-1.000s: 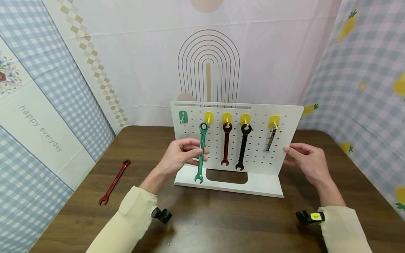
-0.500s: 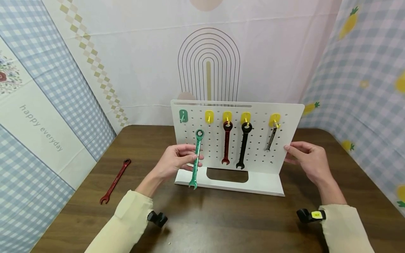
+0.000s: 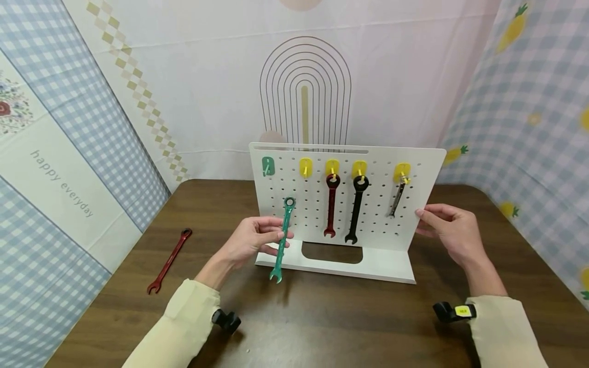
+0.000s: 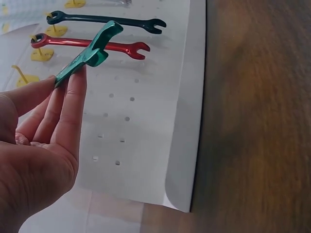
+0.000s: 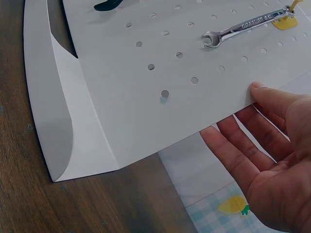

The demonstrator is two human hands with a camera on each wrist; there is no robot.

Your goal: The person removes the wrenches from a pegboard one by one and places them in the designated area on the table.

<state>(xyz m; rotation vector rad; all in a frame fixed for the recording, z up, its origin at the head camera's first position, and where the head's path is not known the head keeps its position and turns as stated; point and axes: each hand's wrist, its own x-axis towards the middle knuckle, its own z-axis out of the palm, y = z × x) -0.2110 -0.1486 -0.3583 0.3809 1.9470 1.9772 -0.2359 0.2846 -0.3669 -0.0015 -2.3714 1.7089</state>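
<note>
Between thumb and fingers, my left hand (image 3: pixel 253 239) pinches a green combination wrench (image 3: pixel 282 240), ring end up, in front of the left part of a white pegboard (image 3: pixel 303 202). In the left wrist view its open end (image 4: pixel 99 46) points toward the camera. My right hand (image 3: pixel 453 230) grips the pegboard's right edge, thumb on the front and fingers behind. A red wrench (image 3: pixel 331 207), a black wrench (image 3: pixel 356 210) and a small silver wrench (image 5: pixel 248 26) hang from yellow hooks. A yellow hook (image 3: pixel 306 168) and a green hook (image 3: pixel 268 166) on the left hold nothing.
Another red wrench (image 3: pixel 169 261) lies on the brown wooden table (image 3: pixel 322 317), left of my left arm. The pegboard's white foot (image 3: pixel 386 267) reaches forward over the table. Patterned cloths (image 3: pixel 216 92) hang behind and at both sides.
The green wrench in my left hand has moved down, left and toward me, away from the yellow hook beside it. My right hand stays on the board's edge. The hanging wrenches keep their places.
</note>
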